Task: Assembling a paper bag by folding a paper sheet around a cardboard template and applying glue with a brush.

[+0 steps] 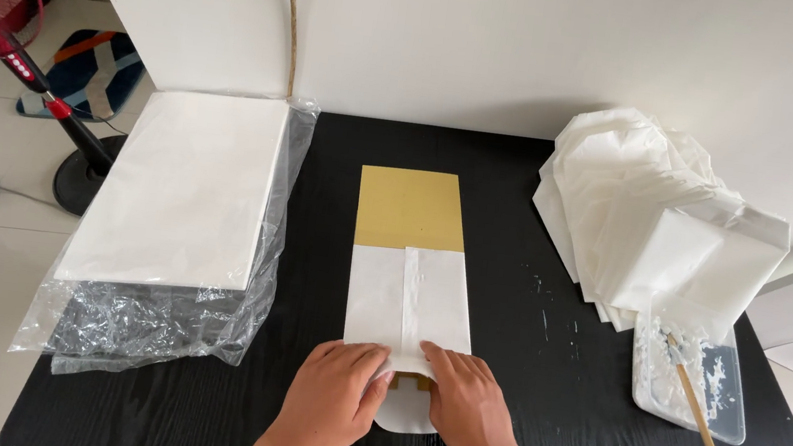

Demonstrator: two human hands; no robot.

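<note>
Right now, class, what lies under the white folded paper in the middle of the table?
A tan card juts out beyond the white folded paper and peeks between both hands; the rest is covered.
</note>
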